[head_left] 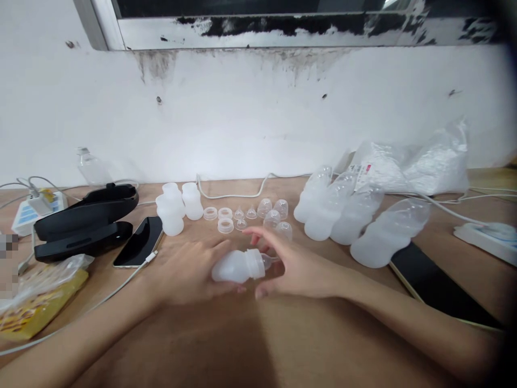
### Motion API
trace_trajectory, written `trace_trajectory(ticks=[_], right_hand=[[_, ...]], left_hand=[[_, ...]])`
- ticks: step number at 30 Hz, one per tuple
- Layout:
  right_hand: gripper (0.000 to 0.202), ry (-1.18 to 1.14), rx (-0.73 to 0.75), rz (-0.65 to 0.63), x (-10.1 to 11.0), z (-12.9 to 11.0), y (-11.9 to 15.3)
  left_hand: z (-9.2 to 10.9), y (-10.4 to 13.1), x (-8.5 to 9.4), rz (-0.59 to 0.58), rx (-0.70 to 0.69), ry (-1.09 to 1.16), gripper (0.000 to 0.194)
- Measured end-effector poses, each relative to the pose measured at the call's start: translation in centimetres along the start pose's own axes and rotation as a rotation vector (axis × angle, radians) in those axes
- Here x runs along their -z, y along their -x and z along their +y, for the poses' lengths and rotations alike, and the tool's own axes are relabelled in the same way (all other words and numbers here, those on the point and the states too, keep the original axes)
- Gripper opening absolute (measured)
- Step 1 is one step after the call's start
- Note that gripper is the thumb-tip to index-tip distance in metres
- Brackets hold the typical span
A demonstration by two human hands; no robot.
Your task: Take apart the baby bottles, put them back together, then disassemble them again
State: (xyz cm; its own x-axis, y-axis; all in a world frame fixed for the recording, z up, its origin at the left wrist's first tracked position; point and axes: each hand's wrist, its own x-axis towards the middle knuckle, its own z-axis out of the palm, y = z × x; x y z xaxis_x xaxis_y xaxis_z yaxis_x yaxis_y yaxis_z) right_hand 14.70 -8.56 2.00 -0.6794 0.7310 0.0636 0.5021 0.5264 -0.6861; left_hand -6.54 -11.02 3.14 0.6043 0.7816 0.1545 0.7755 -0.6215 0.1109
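My left hand (194, 269) is wrapped round a white baby bottle (232, 268), which lies on its side above the table with its collar and clear nipple pointing right. Around the nipple end curves my right hand (297, 264), thumb and fingers apart, the nipple between them; I see no firm grip there. Just beyond the hands are three collar rings (225, 225), three loose nipples (241, 224) and several clear domed caps (272, 218). Several open bottle bodies (172, 215) stand behind my left hand. Capped bottles (377, 234) are grouped at the right.
A phone (139, 242), a black case (86, 218) and a yellow snack bag (48, 302) occupy the left. On the right lie a larger phone (442, 285), a power strip (487, 240) and a plastic bag (412, 161). White cables (234, 195) run along the wall.
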Motion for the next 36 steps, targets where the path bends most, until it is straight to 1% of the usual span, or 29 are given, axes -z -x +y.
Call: trace_trajectory(ticks=[2, 3, 4, 5, 6, 9, 10, 11, 12, 13, 15, 16, 17, 19, 20, 21, 22, 23, 24, 25, 26, 27, 28, 29, 30, 31, 34, 36], right_hand=[[0.053, -0.227, -0.13, -0.129, -0.5, 0.5, -0.2], [0.048, -0.309, -0.162, -0.196, -0.6, 0.7, -0.2], [0.045, -0.341, -0.16, -0.227, -0.7, 0.8, -0.2], [0.041, -0.315, -0.12, -0.206, -0.8, 0.8, -0.2], [0.037, -0.232, -0.052, -0.14, -0.7, 0.7, -0.1], [0.026, 0.144, 0.189, 0.172, -0.5, 0.6, 0.3], [0.023, 0.234, 0.243, 0.244, -0.5, 0.6, 0.3], [0.023, 0.29, 0.269, 0.29, -0.5, 0.7, 0.4], [0.025, 0.322, 0.271, 0.31, -0.5, 0.8, 0.3], [0.026, 0.339, 0.257, 0.303, -0.6, 1.0, 0.3], [0.031, 0.361, 0.214, 0.227, -1.0, 1.3, 0.2], [0.032, 0.371, 0.2, 0.18, -1.2, 1.5, 0.1], [0.033, 0.38, 0.193, 0.135, -1.5, 1.6, 0.1], [0.035, 0.388, 0.192, 0.08, -2.1, 1.8, 0.1], [0.035, 0.388, 0.192, 0.069, -2.3, 1.9, 0.2], [0.036, 0.386, 0.191, 0.064, -2.5, 1.9, 0.2], [0.036, 0.384, 0.189, 0.063, -2.6, 2.0, 0.2], [0.037, 0.382, 0.188, 0.066, -2.7, 2.0, 0.3], [0.037, 0.381, 0.185, 0.067, -2.7, 2.0, 0.3], [0.038, 0.381, 0.181, 0.068, -2.7, 2.0, 0.3], [0.039, 0.381, 0.174, 0.069, -2.7, 1.9, 0.3], [0.04, 0.38, 0.167, 0.068, -2.7, 1.8, 0.3], [0.041, 0.378, 0.158, 0.067, -2.7, 1.8, 0.4], [0.042, 0.374, 0.147, 0.068, -2.8, 1.7, 0.4], [0.042, 0.37, 0.133, 0.071, -2.8, 1.7, 0.4], [0.043, 0.365, 0.119, 0.075, -2.9, 1.6, 0.4], [0.042, 0.35, 0.086, 0.103, -3.1, 1.7, 0.4], [0.036, 0.341, 0.094, 0.121, -3.3, 1.8, 0.3]], left_hand=[[0.2, 0.0, -0.2, 0.021, -0.05, -0.044, 0.041], [0.3, 0.0, -0.2, 0.028, -0.067, -0.06, 0.038], [0.3, 0.0, -0.3, 0.027, -0.068, -0.064, 0.037], [0.2, 0.0, -0.2, 0.018, -0.054, -0.053, 0.038], [0.0, 0.1, -0.1, -0.006, -0.032, -0.026, 0.041], [-1.2, 0.1, 0.2, -0.108, 0.046, 0.099, 0.044], [-1.7, 0.1, 0.3, -0.114, 0.072, 0.141, 0.043], [-2.3, 0.0, 0.3, -0.087, 0.112, 0.18, 0.041], [-2.9, -0.1, 0.2, -0.022, 0.167, 0.21, 0.04], [-3.4, -0.2, 0.0, 0.072, 0.23, 0.226, 0.041], [-4.3, -0.4, -0.7, 0.253, 0.347, 0.218, 0.046], [-4.7, -0.5, -1.1, 0.309, 0.39, 0.196, 0.05], [-4.9, -0.5, -1.4, 0.336, 0.422, 0.163, 0.053], [-4.9, -0.5, -1.9, 0.352, 0.458, 0.061, 0.061], [-4.7, -0.5, -2.1, 0.384, 0.454, -0.013, 0.066], [-4.3, -0.4, -2.1, 0.442, 0.429, -0.1, 0.07], [-3.9, -0.3, -2.1, 0.526, 0.378, -0.188, 0.073], [-3.3, -0.2, -2.1, 0.602, 0.296, -0.262, 0.07], [-2.7, 0.0, -2.0, 0.637, 0.182, -0.314, 0.06], [-2.2, 0.1, -1.9, 0.612, 0.061, -0.343, 0.045], [-1.6, 0.2, -1.9, 0.528, -0.036, -0.353, 0.029], [-1.2, 0.3, -1.9, 0.404, -0.092, -0.354, 0.018], [-0.9, 0.3, -1.9, 0.272, -0.1, -0.352, 0.018], [-0.9, 0.3, -2.1, 0.158, -0.063, -0.351, 0.022], [-1.0, 0.2, -2.2, 0.088, 0.008, -0.351, 0.026], [-1.2, 0.1, -2.5, 0.053, 0.093, -0.35, 0.028], [-2.6, -0.1, -3.1, 0.051, 0.288, -0.355, 0.032], [-3.5, -0.1, -3.5, 0.057, 0.363, -0.366, 0.033]])
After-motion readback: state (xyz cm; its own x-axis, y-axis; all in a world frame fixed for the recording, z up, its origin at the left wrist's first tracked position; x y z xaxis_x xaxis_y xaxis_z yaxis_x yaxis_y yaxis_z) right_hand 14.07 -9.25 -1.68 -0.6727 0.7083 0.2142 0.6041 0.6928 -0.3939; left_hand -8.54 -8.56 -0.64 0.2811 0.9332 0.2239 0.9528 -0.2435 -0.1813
